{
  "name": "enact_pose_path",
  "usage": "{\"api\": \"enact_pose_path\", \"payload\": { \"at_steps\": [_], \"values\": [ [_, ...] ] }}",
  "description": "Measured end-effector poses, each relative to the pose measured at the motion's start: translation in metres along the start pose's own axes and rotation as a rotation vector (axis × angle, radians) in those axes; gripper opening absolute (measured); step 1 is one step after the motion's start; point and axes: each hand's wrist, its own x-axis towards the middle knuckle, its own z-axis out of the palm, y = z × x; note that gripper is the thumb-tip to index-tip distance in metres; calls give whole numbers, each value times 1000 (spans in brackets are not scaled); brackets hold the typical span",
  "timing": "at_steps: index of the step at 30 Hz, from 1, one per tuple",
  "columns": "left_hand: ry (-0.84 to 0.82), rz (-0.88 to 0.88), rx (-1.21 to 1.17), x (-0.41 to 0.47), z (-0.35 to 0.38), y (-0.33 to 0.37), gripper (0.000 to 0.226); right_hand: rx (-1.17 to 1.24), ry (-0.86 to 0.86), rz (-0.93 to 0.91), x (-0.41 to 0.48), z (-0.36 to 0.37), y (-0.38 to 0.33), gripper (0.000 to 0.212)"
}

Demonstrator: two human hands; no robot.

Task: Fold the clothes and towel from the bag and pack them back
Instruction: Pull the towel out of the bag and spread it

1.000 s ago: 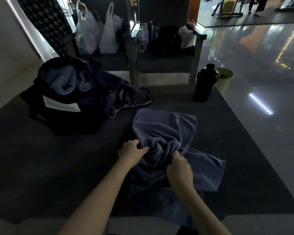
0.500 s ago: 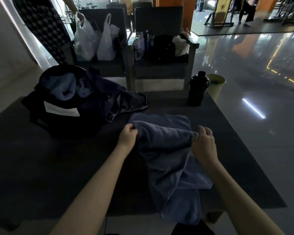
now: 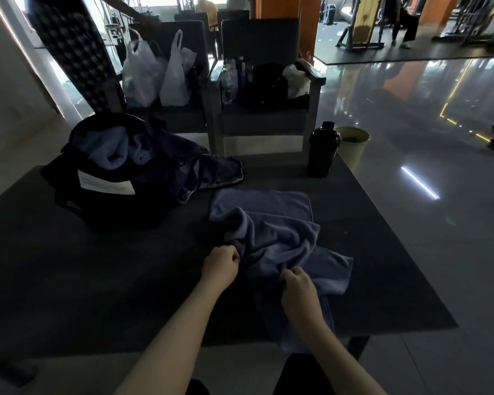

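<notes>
A blue-grey towel (image 3: 271, 223) lies bunched on the dark table (image 3: 69, 266), its near end hanging over the front edge. My left hand (image 3: 220, 266) grips a fold at the towel's left side. My right hand (image 3: 298, 289) pinches another fold just right of it. At the back left stands an open black bag (image 3: 109, 189) with light blue clothes (image 3: 111, 149) in its mouth. A dark garment (image 3: 211, 172) spills out of the bag towards the towel.
A black bottle (image 3: 322, 152) stands at the table's far right edge, with a pale bin (image 3: 354, 146) behind it on the floor. Two dark chairs (image 3: 263, 109) behind the table hold plastic bags and bottles. A person in checked clothing (image 3: 72, 52) stands at the back left.
Half a second ago my hands held the towel's top edge up and spread apart. Both have now come back towards me and closer together, and the towel has bunched up again.
</notes>
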Motion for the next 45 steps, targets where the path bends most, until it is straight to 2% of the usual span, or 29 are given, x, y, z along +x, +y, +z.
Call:
{"api": "enact_pose_path", "payload": {
  "at_steps": [4,8,11,13,14,16,18,20,23,26,27,29,30,32,34,37,40,42,43,45],
  "values": [
    [15,0,-53,-9,-2,1,10,139,65,-16,9,-28,19,18],
    [34,156,16,-10,-3,2,46,188,118,-15,21,-54,34,21],
    [-15,278,79,-10,4,13,56,211,216,41,35,-59,42,17],
    [-63,338,174,-9,14,20,53,188,84,64,35,-55,43,15],
    [-65,346,194,-8,21,23,48,133,-26,61,31,-49,45,25],
    [1,316,158,-6,31,28,35,-106,-186,0,17,-35,51,64],
    [84,273,158,-5,35,33,26,-294,-225,-54,5,-26,55,90],
    [107,251,172,-3,33,39,21,-311,-188,-49,-3,-24,57,99],
    [87,205,136,-3,16,45,20,-301,-32,-38,-17,-24,60,92],
    [-18,106,4,-3,-5,49,22,-247,32,9,-32,-25,63,90],
    [-41,78,-57,-3,-11,50,18,-238,65,-10,-35,-29,62,79],
    [-39,40,-160,-4,-23,54,15,-203,134,-62,-36,-42,55,40],
    [-22,37,-197,-5,-29,57,16,-133,133,-48,-34,-50,50,24],
    [44,45,-253,-7,-43,63,17,179,-4,103,-23,-71,37,13],
    [134,54,-316,-8,-55,68,16,570,-56,254,-7,-85,31,13],
    [187,81,-310,-8,-64,71,27,820,-31,414,15,-97,26,17],
    [254,174,-65,-16,-50,66,36,701,-35,517,24,-92,32,21],
    [270,297,42,-29,-30,62,23,377,-24,454,21,-87,34,32],
    [214,353,57,-37,-20,60,18,183,-6,381,17,-83,35,36],
    [-19,385,102,-52,-1,59,25,-89,128,181,7,-77,34,34]
  ]
}}
